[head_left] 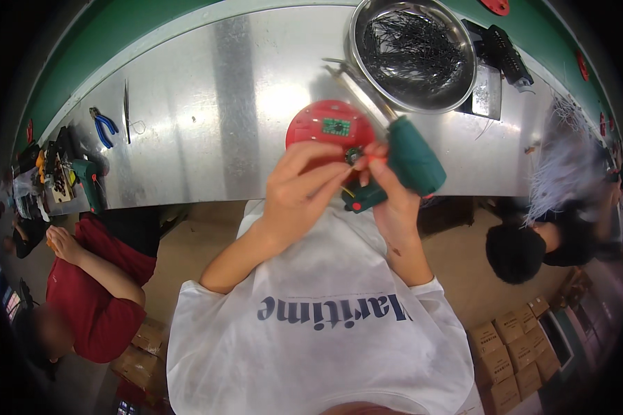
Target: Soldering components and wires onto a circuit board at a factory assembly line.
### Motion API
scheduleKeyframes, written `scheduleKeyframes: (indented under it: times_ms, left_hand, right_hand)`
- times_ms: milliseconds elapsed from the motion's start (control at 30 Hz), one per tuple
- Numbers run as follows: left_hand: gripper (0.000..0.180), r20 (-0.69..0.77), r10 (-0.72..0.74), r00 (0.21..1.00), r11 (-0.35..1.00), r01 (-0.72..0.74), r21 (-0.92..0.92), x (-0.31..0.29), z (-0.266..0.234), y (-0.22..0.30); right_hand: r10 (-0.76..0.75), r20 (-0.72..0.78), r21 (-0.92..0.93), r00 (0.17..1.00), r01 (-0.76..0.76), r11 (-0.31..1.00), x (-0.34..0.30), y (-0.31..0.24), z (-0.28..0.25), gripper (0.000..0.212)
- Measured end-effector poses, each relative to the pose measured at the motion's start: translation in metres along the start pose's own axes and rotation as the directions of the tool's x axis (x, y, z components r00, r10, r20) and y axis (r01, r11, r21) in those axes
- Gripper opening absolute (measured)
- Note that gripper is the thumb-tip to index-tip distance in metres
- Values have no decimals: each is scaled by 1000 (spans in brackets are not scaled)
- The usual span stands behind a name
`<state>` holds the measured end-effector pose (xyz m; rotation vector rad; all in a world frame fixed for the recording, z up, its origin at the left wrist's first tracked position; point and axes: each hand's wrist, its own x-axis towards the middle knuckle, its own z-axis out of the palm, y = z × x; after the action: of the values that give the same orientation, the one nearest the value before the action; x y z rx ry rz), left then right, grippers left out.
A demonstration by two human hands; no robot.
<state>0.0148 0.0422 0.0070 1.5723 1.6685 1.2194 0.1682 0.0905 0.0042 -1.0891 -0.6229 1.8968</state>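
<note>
My left hand point(301, 183) is closed, its thumb and fingertips pinched together beside a small round dark-green part point(353, 155). What sits between those fingertips is too small to make out. My right hand point(394, 197) is wrapped around the handle of a green pistol-shaped tool point(415, 160), whose long metal nozzle slants up and to the left. Its thumb and forefinger meet at something small and orange-red, close to the round part. Just beyond both hands lies a red round housing point(304, 128) with a green circuit board point(336, 126) in it, partly covered by my fingers.
A steel bowl point(356, 52) of thin black strands stands at the far right, beside a black tool point(505, 55). Blue-handled pliers point(104, 128) and tweezers point(126, 111) lie left. White wires point(564, 162) spread at right. Another person point(111, 297) sits at left; a dark-haired person point(516, 252) is right.
</note>
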Motion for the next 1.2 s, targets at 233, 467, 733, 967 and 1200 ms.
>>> scheduleKeyframes:
  times_ms: [233,467,733,967,1200]
  left_hand:
    - [8,-130,-175,976,984,176,-4,10,9,-18]
    - [5,-134,-209,969,978,205,-41,13,11,-20]
    - [6,-144,-223,964,975,222,-23,14,13,-21]
    - [5,-141,-226,964,974,227,-9,15,13,-21]
    - [5,-146,-246,958,969,246,-18,17,13,-18]
  right_hand:
    - [-35,86,-188,996,51,981,-21,-20,-42,18]
    - [-25,60,-503,998,52,863,-44,-25,-72,17]
    - [-54,6,-650,999,45,759,-42,-27,-78,22]
    - [-68,25,-682,997,67,728,-38,-27,-73,20]
    - [-154,67,-722,986,154,674,-37,-27,-68,19]
